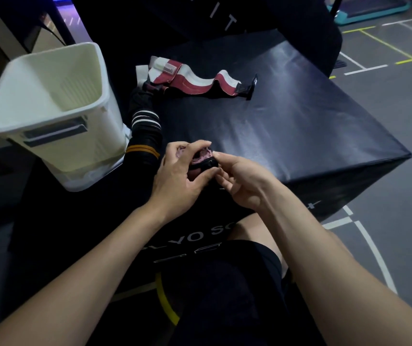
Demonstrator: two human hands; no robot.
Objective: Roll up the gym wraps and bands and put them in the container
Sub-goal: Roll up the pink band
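Wraps were mid-roll: both hands, left hand (178, 176) and right hand (239, 181), pinched a seemingly pink wrap (203, 156); next, dropping it into the container (50, 106) left of them.

Black padded box (287, 116) front: partial white lettering "VO SO". Dark backdrop (200, 13): letters "IT".

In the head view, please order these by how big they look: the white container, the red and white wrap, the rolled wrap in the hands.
1. white container
2. red and white wrap, lying farther away
3. rolled wrap, partly hidden by both hands
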